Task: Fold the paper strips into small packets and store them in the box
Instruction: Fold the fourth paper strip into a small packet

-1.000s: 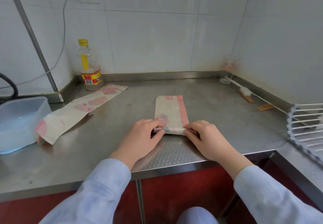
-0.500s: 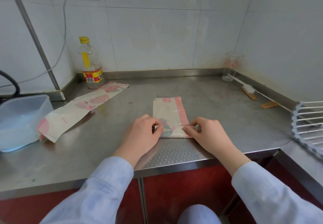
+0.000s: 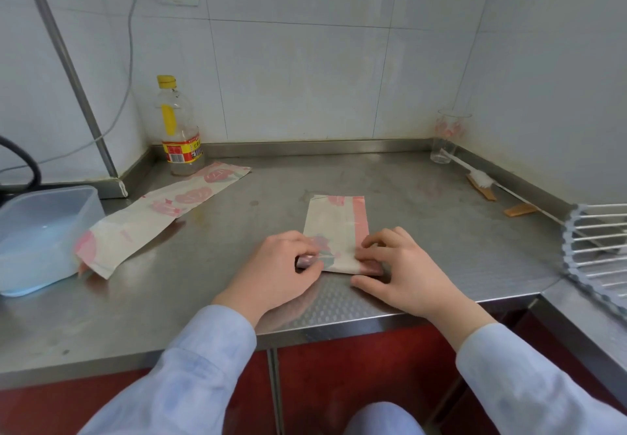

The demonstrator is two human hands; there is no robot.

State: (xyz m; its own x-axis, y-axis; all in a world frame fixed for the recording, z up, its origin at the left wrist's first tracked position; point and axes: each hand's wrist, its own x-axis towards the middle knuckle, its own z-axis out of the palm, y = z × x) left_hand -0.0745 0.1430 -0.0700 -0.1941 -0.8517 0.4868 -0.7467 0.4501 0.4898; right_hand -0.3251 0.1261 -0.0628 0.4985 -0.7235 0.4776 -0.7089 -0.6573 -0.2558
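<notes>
Pinching the near edge of the folded paper strip point(image 3: 334, 227) on the steel counter point(image 3: 448, 227) — our left hand point(image 3: 276, 273) and right hand point(image 3: 405, 273) both have fingers curled onto it; the plastic box point(image 3: 44, 231) sits well off left.

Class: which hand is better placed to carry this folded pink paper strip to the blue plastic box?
Probably the left hand: both pinch the folded pink paper strip, but the blue plastic box sits on its side; the right hand would reach across.
</notes>
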